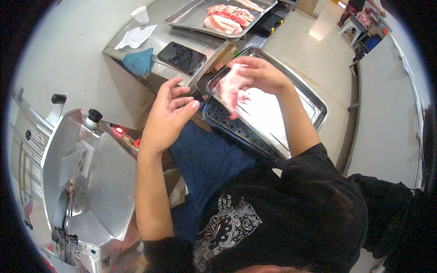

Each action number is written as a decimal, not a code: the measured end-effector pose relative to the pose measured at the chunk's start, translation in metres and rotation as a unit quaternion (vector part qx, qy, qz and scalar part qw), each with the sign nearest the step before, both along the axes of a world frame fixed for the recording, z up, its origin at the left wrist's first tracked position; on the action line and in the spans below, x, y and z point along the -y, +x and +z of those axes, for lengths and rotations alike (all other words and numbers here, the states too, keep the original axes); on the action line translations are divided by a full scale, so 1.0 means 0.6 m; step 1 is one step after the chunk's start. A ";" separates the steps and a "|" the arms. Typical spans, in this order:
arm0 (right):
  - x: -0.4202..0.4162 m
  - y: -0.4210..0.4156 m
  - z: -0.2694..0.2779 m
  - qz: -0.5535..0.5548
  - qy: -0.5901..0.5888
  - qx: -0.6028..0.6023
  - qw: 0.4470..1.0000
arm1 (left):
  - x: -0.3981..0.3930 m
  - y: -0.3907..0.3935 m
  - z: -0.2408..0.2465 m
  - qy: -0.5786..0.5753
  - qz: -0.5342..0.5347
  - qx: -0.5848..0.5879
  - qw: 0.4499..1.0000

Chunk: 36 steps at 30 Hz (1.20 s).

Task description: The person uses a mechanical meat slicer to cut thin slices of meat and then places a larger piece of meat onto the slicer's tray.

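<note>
A blurred slab of raw, fatty meat (229, 87) hangs from my right hand (264, 75), over the near-left end of a shiny metal tray (266, 112). Small red meat scraps (244, 99) lie on that tray. My left hand (174, 114) is raised to the left of the tray, its fingers apart and nothing in them. To my left stands a metal meat slicer (112, 181) with a lit red lamp (118, 130). Its blade area is partly hidden by the guard plates.
A steel table (153, 41) holds a second tray (184, 24) of raw meat (227, 20), a black phone (182, 57), a blue cloth (138, 61), crumpled paper (136, 37) and a white cup (140, 15). A dark plastic crate (225, 117) sits under the nearer tray. Another person (353, 8) is far right.
</note>
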State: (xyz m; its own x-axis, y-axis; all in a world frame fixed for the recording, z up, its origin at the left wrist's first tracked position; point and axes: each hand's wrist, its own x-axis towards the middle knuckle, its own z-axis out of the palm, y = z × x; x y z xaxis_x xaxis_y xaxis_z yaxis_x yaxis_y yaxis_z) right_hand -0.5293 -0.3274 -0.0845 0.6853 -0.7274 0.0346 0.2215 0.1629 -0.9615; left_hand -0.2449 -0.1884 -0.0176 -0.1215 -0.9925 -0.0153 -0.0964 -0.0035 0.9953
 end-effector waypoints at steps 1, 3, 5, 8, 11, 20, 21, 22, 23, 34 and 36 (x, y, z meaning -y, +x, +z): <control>0.008 -0.034 -0.037 -0.035 0.062 0.004 0.997 | 0.001 0.007 -0.002 -0.010 0.009 0.012 1.000; 0.045 -0.096 -0.163 -0.047 0.160 -0.023 0.986 | -0.012 0.028 0.002 -0.028 0.039 0.040 0.998; 0.056 -0.107 -0.249 -0.135 -0.036 -0.375 0.916 | -0.050 0.048 0.018 -0.038 0.091 0.033 0.995; 0.052 -0.094 -0.238 -0.193 -0.301 -0.515 0.779 | -0.149 0.088 0.047 -0.052 0.154 0.092 0.982; 0.068 -0.060 -0.147 -0.164 -0.321 -0.716 0.597 | -0.293 0.154 0.056 -0.081 0.187 0.190 0.960; -0.083 0.240 0.178 0.062 -0.482 -0.215 0.847 | -0.405 0.345 0.094 0.066 0.333 0.576 0.744; -0.099 0.284 0.207 0.081 -0.549 -0.136 0.820 | -0.400 0.375 0.066 0.058 0.350 0.580 0.733; -0.116 0.331 0.237 0.056 -0.534 -0.085 0.840 | -0.393 0.387 0.061 0.070 0.367 0.596 0.711; -0.136 0.381 0.265 0.028 -0.515 -0.042 0.856 | -0.384 0.399 0.050 0.079 0.379 0.607 0.694; -0.160 0.863 0.514 0.117 -0.533 -0.036 0.837 | -0.450 0.289 0.131 -0.010 0.256 0.647 0.719; -0.150 0.958 0.542 0.118 -0.485 -0.081 0.863 | -0.483 0.248 0.161 -0.046 0.190 0.660 0.726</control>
